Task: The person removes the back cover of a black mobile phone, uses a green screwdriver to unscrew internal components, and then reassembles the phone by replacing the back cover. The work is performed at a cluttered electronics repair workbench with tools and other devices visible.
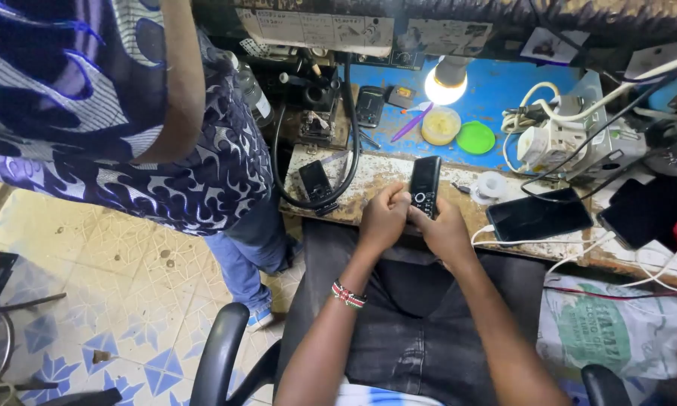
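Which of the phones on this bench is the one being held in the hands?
The black keypad phone, upright with both hands around its lower end. The black flat-screen phones to its right lie flat on the bench, untouched.

2 hands point(383, 219) point(445, 231), 1 keypad phone point(425, 186), 2 smartphones point(537, 216) point(646, 210), 1 lit bulb point(445, 86).

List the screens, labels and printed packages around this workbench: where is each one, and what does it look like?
Keypad phone: held upright by left hand and right hand; black, screen dark.
Smartphone: flat on the bench right of the hands; black, screen dark.
Second dark device: far right; flat, black.
Small phone: bench left; black.
Paper sheets: along the top shelf; pale, printed.
Sack: lower right; white, green round print.
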